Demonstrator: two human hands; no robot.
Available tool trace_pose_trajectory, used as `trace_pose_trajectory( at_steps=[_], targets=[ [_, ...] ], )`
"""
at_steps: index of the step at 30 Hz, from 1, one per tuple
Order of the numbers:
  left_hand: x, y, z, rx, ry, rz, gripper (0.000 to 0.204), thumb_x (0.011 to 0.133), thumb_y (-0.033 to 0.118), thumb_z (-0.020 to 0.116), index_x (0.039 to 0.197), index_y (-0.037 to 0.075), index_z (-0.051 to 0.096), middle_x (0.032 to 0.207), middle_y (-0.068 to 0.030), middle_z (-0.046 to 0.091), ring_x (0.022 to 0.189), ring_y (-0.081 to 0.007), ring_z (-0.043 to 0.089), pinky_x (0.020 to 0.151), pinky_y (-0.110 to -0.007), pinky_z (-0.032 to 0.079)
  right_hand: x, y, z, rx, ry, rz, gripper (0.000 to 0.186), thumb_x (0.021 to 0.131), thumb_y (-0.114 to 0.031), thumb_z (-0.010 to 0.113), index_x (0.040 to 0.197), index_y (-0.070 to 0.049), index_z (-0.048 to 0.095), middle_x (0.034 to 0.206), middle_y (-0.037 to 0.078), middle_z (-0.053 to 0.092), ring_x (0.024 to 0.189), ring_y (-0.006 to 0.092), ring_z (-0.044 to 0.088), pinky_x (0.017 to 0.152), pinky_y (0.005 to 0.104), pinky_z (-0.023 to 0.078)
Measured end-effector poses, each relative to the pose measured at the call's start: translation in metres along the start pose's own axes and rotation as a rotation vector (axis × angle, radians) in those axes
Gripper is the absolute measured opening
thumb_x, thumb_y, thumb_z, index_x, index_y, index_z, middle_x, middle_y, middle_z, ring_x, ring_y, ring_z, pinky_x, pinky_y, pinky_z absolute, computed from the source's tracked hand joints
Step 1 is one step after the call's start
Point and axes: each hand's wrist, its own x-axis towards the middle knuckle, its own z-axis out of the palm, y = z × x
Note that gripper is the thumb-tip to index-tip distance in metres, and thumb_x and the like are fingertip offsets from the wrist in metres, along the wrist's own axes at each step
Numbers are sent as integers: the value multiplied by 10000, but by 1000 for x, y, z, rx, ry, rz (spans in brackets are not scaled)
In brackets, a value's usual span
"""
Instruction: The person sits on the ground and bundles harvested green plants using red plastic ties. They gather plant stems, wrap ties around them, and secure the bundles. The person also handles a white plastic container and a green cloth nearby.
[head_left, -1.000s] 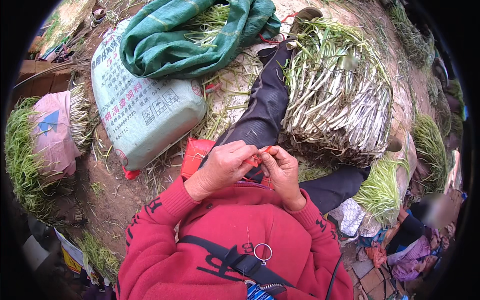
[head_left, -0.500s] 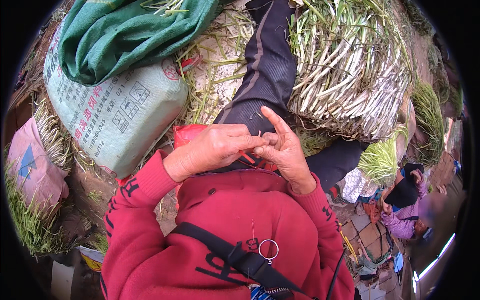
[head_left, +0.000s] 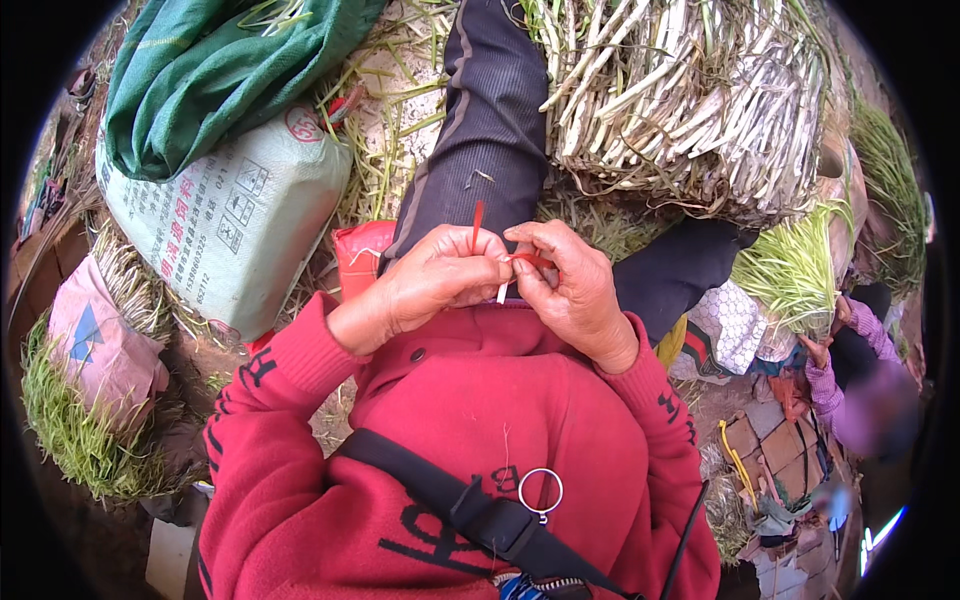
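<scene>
My left hand [head_left: 440, 275] pinches a narrow red strip [head_left: 478, 215], one end of which stands up above the fingers. My right hand [head_left: 565, 290] grips red strip at its fingertips, close beside the left; a short white piece shows between them. Both hands are over my lap. Under and behind them lie a red bag [head_left: 356, 240] and my dark trouser leg [head_left: 470, 120].
A large pile of white-stemmed greens [head_left: 680, 110] is at upper right. A pale woven sack [head_left: 230, 230] and green cloth [head_left: 180, 70] lie at upper left. A pink-wrapped bundle [head_left: 105, 330] sits at left. Another person in purple [head_left: 880, 390] handles pale greens [head_left: 785, 270] at right.
My right fingers, spread half a second ago, have curled in around the strip. An end of red strip now stands up above my left hand. The other person shows more clearly at right.
</scene>
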Motion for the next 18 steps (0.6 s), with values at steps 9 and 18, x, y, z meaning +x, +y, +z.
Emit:
trace_pose_trajectory(
  at_steps=[9, 18],
  targets=[
    [-3, -36, 42, -294, -4, 41, 60, 872, 157, 596, 868, 98, 605, 721, -11, 584, 577, -61, 474, 434, -169, 317, -42, -2, -24, -239, 186, -509, 289, 669, -94, 738, 948, -130, 671, 921, 50, 602, 671, 167, 582, 560, 280, 447],
    [-10, -62, 81, -272, 94, 135, 137, 884, 162, 588, 968, 58, 613, 762, 1, 569, 599, -54, 487, 434, -164, 322, -74, -10, -24, -514, 494, -636, 237, 585, -104, 719, 812, -162, 687, 999, 34, 605, 853, 233, 544, 654, 316, 465]
  ],
)
